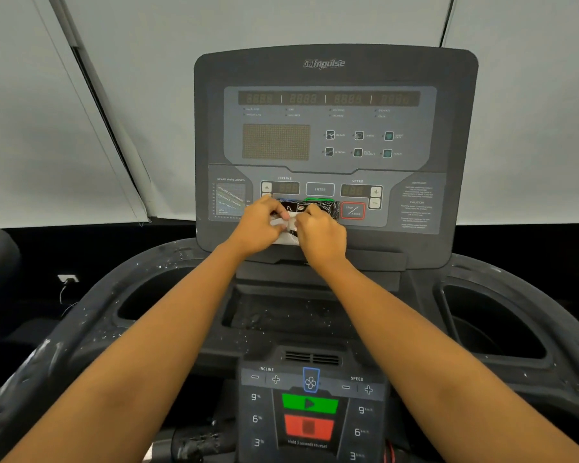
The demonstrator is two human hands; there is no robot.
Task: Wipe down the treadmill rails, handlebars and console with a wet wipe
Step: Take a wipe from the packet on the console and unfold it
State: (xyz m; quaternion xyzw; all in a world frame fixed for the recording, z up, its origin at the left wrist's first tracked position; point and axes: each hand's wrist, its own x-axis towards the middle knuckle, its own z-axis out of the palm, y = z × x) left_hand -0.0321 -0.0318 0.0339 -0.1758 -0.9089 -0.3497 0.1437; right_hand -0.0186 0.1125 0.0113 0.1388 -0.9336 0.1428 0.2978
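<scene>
Both hands meet at the lower edge of the upright console (335, 135), on a wet-wipe packet (310, 207) that stands against the button row there. The left hand (260, 225) has its fingers curled onto the packet's left end. The right hand (319, 232) pinches near its middle, where a pale strip (286, 224) shows between the two hands; it may be a wipe or the flap, too blurred to tell. Packet and knuckles cover the lower middle buttons. Only a green outline (319, 199) peeks above them, and the red-framed stop button (352, 211) sits just beside the packet's right end. Below, the forearms cross a shallow tray (281, 312), flanked by a left cup holder (154, 295) and a right cup holder (492, 322). The left handlebar (81, 322) is flecked with white. Nearest the camera lies a lower control panel (310, 406) with green and red keys.
</scene>
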